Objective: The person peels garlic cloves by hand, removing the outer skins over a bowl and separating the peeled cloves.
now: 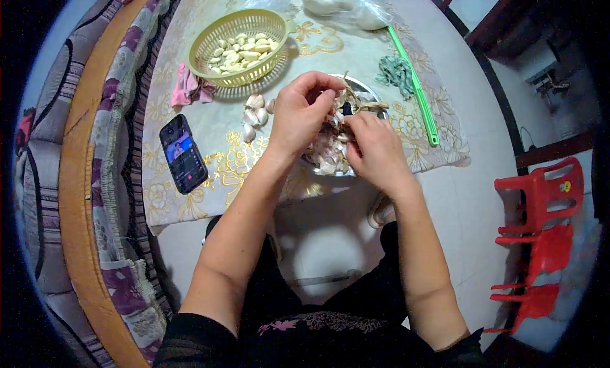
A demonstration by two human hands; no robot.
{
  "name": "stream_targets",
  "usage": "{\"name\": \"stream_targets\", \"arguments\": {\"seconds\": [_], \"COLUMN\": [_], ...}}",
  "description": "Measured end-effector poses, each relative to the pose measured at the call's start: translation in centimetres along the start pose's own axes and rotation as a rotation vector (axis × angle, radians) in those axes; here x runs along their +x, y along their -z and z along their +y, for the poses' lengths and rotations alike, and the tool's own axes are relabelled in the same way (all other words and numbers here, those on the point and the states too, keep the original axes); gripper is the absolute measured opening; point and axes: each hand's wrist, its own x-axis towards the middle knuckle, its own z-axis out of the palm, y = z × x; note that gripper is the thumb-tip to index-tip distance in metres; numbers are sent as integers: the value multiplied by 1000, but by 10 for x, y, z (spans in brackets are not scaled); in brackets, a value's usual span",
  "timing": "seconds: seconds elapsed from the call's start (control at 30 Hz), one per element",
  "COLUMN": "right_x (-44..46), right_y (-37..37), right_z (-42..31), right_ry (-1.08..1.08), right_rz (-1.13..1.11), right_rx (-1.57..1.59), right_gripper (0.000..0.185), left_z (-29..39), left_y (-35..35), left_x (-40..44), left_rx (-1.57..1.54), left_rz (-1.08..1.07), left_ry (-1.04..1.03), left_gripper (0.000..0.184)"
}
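My left hand [302, 111] is closed, with thumb and index finger pinched at a piece of garlic [337, 118]. Close against it, my right hand [378, 142] is also closed, its fingertips at the same garlic; its grip is partly hidden. Both hands are over a metal bowl [346, 173] holding papery garlic skins [327, 155]. Dry garlic stems [372, 106] stick out behind my fingers, near a small dark thing I cannot make out. Left of my left hand, several unpeeled garlic cloves [255, 117] lie on the tablecloth.
A yellow-green basket [198, 47] holds peeled cloves. A phone [183, 153] with a lit screen and a pink cloth [184, 87] lie at left. On the right are a green-handled tool [419, 98] and a green cloth [396, 74]. A plastic bag [346, 9] is behind; red chairs [540, 193] stand right.
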Motion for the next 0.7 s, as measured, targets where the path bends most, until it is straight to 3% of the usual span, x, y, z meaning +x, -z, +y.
{"name": "stream_targets", "arguments": {"seconds": [0.17, 0.27, 0.4, 0.53, 0.7], "right_x": [2, 0, -2, 0, -1], "right_y": [-7, 10, 24, 29, 27], "right_z": [6, 7, 13, 17, 21], "right_ry": [6, -112, -300, -490, -523], "right_rz": [51, 39, 57, 74, 81], "right_rx": [112, 284, 715, 1537, 1746], "right_gripper": [34, 37, 38, 34, 26], "left_z": [-1, -6, -8, -6, -6], "left_y": [-5, -6, -6, -9, -12], "left_x": [-1, 0, 0, -1, -2], "left_rx": [-14, -22, -9, 62, 74], "left_rz": [33, 6, -22, -48, -67], "left_ry": [-52, -62, 6, 36, -27], "left_gripper": [14, 14, 13, 14, 14]}}
